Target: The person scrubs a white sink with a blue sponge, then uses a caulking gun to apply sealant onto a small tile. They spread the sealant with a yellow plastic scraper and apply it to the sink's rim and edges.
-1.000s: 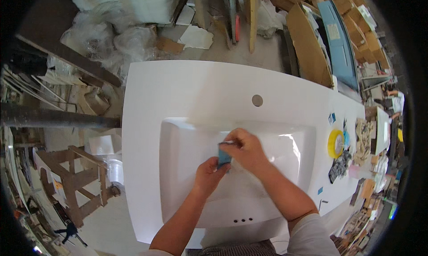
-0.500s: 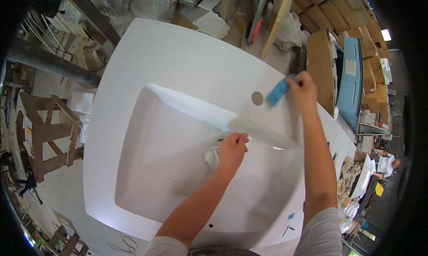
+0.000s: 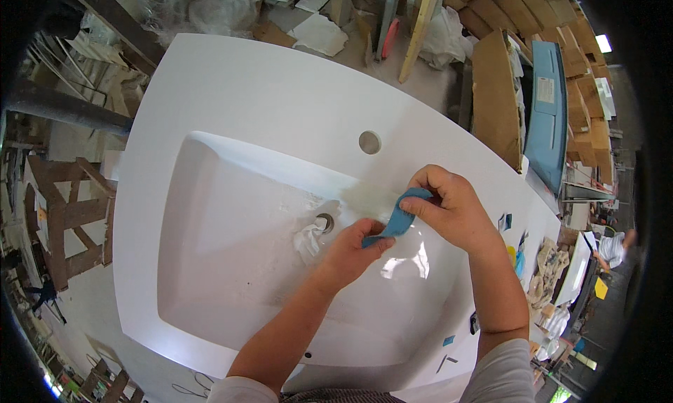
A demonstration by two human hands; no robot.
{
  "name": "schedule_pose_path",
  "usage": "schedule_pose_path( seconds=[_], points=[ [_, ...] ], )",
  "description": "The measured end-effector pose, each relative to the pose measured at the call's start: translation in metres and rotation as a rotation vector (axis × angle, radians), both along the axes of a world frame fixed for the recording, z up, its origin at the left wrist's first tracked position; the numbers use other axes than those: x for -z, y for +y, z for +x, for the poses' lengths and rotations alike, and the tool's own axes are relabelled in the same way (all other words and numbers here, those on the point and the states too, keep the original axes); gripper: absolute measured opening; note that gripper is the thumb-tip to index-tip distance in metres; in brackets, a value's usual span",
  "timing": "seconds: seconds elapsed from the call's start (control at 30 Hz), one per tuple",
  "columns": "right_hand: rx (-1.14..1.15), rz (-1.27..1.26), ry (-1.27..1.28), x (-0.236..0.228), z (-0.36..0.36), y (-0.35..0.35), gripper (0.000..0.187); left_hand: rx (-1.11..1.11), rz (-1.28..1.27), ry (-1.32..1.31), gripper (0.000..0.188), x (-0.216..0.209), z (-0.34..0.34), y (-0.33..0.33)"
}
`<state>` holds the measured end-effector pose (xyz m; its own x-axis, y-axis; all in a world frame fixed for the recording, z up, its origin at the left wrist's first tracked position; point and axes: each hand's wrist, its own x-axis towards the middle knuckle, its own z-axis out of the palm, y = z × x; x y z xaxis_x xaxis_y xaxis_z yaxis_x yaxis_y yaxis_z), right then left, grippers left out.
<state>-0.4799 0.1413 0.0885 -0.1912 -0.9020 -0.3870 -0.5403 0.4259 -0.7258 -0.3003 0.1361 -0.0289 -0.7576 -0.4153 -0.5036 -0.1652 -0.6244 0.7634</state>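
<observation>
A blue strip of sandpaper (image 3: 400,223) is stretched and bent between my two hands, above the basin of a large white sink (image 3: 245,84). My left hand (image 3: 350,254) pinches its lower end between thumb and fingers. At the upper end, my right hand (image 3: 449,210) grips it with the thumb on top. Just left of my left hand, a crumpled white cloth or paper (image 3: 306,243) lies partly in the drain hole (image 3: 325,223). Whitish dust marks the basin around it. A round tap hole (image 3: 369,142) sits in the sink's far ledge.
On the sink's right rim lie a small blue scrap (image 3: 449,340) and a small black object (image 3: 474,324). Cardboard boxes (image 3: 496,98) and a blue panel (image 3: 546,122) stand at the far right. Left is a wooden stand (image 3: 77,213). Another person (image 3: 612,250) is far right.
My right hand has brought the sandpaper strip from beside the tap hole down over the basin. My left hand now holds its other end. The sink appears shifted left in view.
</observation>
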Motion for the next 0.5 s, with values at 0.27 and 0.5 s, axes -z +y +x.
schedule_pose_path(
  seconds=[0.27, 0.5],
  points=[
    [-0.004, -0.092, 0.247, 0.023, -0.017, -0.007, 0.017, -0.279, 0.067, -0.035, 0.022, 0.016, -0.014, 0.025],
    [-0.022, -0.090, 0.318, 0.043, -0.029, -0.020, 0.019, -0.386, -0.150, -0.183, 0.028, 0.035, -0.029, 0.029]
  ],
)
